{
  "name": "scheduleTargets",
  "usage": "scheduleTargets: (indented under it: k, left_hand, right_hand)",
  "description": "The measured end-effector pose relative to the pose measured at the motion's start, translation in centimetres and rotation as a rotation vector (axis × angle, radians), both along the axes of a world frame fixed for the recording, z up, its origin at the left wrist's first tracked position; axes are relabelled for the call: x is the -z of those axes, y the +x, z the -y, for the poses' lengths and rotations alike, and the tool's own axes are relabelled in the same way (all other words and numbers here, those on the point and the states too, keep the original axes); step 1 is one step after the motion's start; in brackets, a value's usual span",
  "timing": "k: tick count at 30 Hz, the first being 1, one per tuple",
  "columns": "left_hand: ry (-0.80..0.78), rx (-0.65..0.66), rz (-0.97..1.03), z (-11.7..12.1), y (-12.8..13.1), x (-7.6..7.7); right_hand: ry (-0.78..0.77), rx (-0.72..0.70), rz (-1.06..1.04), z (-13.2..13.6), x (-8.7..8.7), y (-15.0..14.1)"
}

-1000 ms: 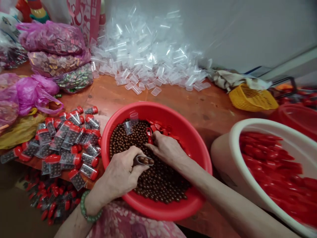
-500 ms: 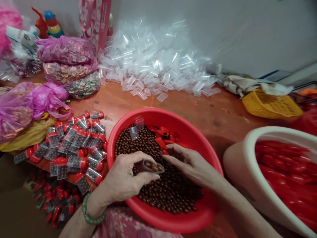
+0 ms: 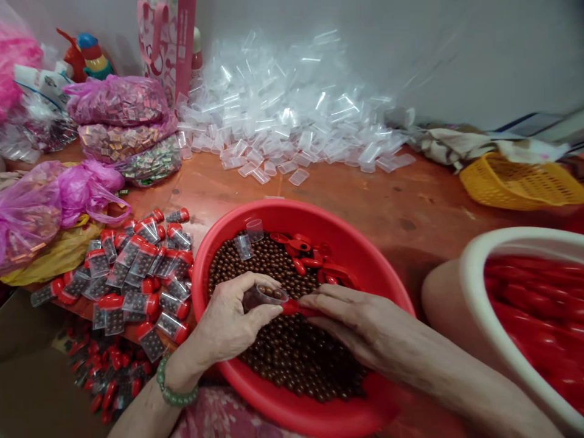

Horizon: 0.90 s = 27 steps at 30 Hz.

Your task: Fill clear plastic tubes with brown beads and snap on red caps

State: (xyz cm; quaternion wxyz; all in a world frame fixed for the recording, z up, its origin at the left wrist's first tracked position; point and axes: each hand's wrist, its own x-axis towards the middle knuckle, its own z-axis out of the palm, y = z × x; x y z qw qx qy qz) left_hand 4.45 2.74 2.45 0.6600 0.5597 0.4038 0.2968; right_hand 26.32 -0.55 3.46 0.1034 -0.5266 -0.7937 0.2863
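Over the red basin (image 3: 365,255), my left hand (image 3: 232,319) is closed round a clear plastic container (image 3: 272,295), its open mouth tilted to the right, with brown balls inside. My right hand (image 3: 351,313) pinches a red cap (image 3: 292,306) against the container's rim. Beneath both hands lie many small brown balls (image 3: 274,359). Several more red caps (image 3: 314,258) rest on the balls at the basin's far side. Two clear containers (image 3: 244,247) lie near its far left wall.
Filled containers with red caps (image 3: 137,267) are heaped left of the basin. A pile of clear containers (image 3: 292,128) lies against the wall. On the right stand a white tub (image 3: 469,274) of red pieces and a yellow basket (image 3: 515,182). Pink bags (image 3: 123,100) sit at back left.
My right hand has picked up a red cap from the basin and brought it left to the container's mouth. My left hand still holds the container, now slightly further left.
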Motion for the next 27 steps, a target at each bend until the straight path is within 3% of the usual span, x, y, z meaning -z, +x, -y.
scheduleTargets:
  k: [5,10,16,22,27]
  left_hand:
    - [-0.075,-0.006,0.041,0.0,0.1,0.3]
    - [-0.148,-0.061,0.136,0.1,0.1,0.6]
    - [-0.213,-0.120,0.195,-0.4,-0.1,0.4]
    - [-0.260,-0.098,0.226,-0.7,-0.3,0.4]
    - [-0.418,-0.060,0.448,-1.1,-0.6,0.8]
  right_hand:
    - [-0.005,0.209,-0.287,-0.8,-0.8,-0.9]
    - [-0.096,0.446,-0.600,-1.1,-0.2,-3.1]
    - [0.021,0.461,-0.694,-1.3,1.0,-4.7]
    - [0.216,0.446,-0.572,-1.3,1.6,-5.5]
    - [0.094,0.505,-0.630,-2.0,1.3,-5.0]
